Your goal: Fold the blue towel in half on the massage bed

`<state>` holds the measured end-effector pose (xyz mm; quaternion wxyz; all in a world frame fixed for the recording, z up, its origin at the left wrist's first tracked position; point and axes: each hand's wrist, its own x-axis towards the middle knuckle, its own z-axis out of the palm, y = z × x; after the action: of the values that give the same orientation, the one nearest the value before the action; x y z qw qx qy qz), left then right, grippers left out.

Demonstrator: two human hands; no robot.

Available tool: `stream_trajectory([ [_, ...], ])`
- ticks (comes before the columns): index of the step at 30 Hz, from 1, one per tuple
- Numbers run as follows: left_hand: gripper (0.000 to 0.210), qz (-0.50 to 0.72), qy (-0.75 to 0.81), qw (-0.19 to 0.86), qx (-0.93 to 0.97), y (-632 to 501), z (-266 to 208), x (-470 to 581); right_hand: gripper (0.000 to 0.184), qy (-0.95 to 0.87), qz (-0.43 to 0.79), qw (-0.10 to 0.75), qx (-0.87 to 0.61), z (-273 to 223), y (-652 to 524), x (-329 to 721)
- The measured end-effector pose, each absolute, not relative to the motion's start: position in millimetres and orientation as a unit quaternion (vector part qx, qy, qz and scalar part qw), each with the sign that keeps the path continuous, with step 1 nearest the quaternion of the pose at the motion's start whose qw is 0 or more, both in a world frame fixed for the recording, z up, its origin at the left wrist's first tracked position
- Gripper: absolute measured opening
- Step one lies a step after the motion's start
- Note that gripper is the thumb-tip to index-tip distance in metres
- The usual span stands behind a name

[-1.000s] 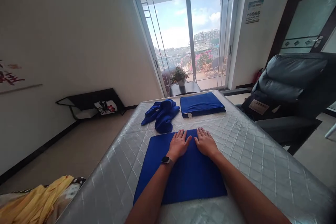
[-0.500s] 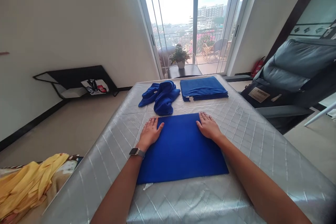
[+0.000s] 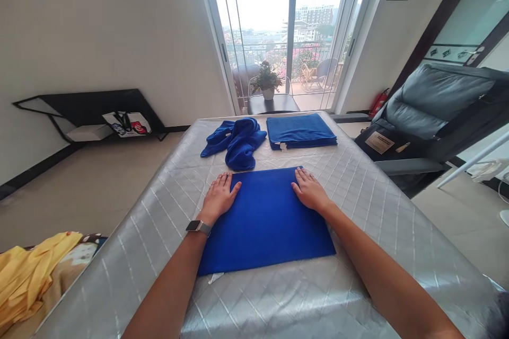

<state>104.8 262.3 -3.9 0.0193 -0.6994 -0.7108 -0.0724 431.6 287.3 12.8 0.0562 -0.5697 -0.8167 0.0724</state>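
Note:
A flat blue towel (image 3: 264,222) lies spread in front of me on the silver quilted table cover (image 3: 382,243), a white tag showing under its near left edge. On its far left corner rests my left hand (image 3: 218,193), open and palm down, with a watch on the wrist. My right hand (image 3: 310,189) lies open and flat on the far right corner, fingers stretched forward. Just beyond the hands is a crumpled blue towel (image 3: 240,143). To the right of that sits a stack of folded blue towels (image 3: 302,131).
A dark recliner chair (image 3: 417,122) stands to the right. Yellow cloth (image 3: 35,275) lies low at the left. Past the table's far edge, a potted plant (image 3: 267,82) sits on a chair before the glass door. A black rack (image 3: 95,116) is by the left wall.
The camera view has shifted slightly, so everything appears a little further left. Both hands stay flat on the far corners of the towel, which looks unchanged.

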Motion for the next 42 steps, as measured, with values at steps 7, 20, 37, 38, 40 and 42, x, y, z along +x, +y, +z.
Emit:
stream_trajectory([
  [7, 0.073, -0.063, -0.708, 0.067, -0.700, 259, 0, 102, 0.068, -0.810, 0.096, 0.059, -0.575, 14, 285, 430],
  [20, 0.063, -0.116, -0.487, 0.013, -0.866, 258, 19, 289, 0.064, -0.824, 0.081, 0.101, -0.551, 8, 281, 435],
  [37, 0.067, -0.050, -0.675, 0.035, -0.735, 250, -7, 138, 0.065, -0.809, 0.085, 0.098, -0.573, 6, 287, 431],
  [38, 0.067, -0.050, -0.685, 0.042, -0.725, 246, -9, 126, 0.065, -0.810, 0.084, 0.095, -0.573, 5, 287, 432],
  [40, 0.071, -0.056, -0.706, 0.048, -0.704, 241, -11, 113, 0.065, -0.810, 0.083, 0.090, -0.573, 4, 289, 432],
  [42, 0.077, -0.064, -0.719, 0.045, -0.691, 238, -12, 110, 0.065, -0.809, 0.081, 0.086, -0.576, 4, 289, 432],
])
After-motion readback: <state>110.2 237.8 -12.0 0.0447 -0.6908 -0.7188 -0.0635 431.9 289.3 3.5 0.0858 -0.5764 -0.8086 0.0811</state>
